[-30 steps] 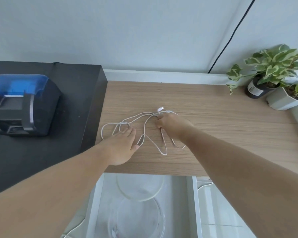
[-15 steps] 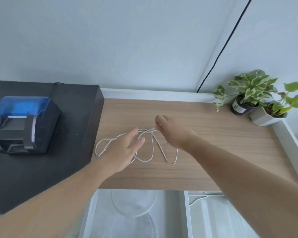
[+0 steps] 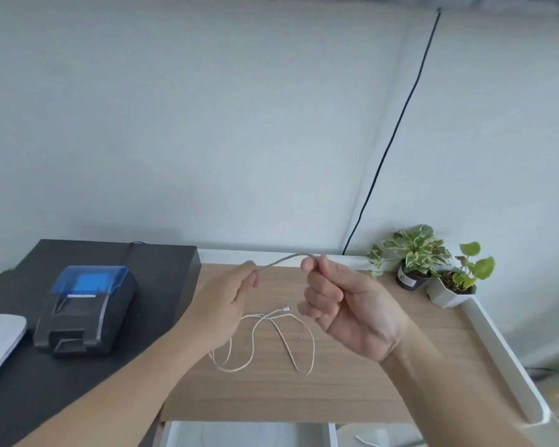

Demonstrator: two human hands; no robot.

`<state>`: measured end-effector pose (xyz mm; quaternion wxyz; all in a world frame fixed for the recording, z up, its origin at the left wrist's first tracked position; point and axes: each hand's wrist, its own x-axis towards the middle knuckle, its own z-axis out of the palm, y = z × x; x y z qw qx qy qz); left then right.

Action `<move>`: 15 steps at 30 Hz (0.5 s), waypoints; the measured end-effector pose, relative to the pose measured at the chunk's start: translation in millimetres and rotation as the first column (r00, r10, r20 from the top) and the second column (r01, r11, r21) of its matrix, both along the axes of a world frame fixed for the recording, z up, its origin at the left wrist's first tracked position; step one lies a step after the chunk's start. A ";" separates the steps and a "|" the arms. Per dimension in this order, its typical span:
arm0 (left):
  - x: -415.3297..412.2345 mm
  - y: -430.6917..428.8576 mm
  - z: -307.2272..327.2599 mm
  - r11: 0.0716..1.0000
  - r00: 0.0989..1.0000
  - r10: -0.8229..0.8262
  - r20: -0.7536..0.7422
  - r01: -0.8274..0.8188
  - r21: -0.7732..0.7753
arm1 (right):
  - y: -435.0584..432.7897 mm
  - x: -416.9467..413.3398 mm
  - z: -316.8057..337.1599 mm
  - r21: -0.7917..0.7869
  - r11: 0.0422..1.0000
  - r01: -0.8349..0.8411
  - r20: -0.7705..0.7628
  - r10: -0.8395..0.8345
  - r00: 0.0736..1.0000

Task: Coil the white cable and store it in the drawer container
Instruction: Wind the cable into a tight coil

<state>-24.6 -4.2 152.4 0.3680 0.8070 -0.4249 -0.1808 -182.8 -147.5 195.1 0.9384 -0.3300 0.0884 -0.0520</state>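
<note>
- Both hands raised above the wooden surface.
- Left hand pinches the white cable at its fingertips.
- Right hand curled closed around the same cable; a short stretch spans between the hands.
- Rest of the cable hangs down below the hands, lying in loose loops on the surface, plug end just beside the right hand.
- Open drawer below both forearms, nearest the camera.

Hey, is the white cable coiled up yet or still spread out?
Still spread out. The white cable lies in loose loops on the wooden desk, with one stretch held up between the left hand and right hand.
</note>
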 end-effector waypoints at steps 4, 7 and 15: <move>-40.2 14.6 3.6 0.993 0.996 -0.090 -0.023 0.091 0.074 | 17.4 12.6 47.6 -0.075 0.995 -0.072 0.041 0.075 0.996; -70.6 23.7 12.0 0.997 0.997 -0.062 -0.048 0.063 0.036 | 22.5 18.4 66.9 -0.091 0.995 0.049 0.069 -0.043 0.997; -71.6 47.0 60.1 0.987 0.966 -0.096 0.241 0.061 0.149 | 14.3 35.0 28.2 -0.965 0.212 0.156 0.052 -0.429 0.902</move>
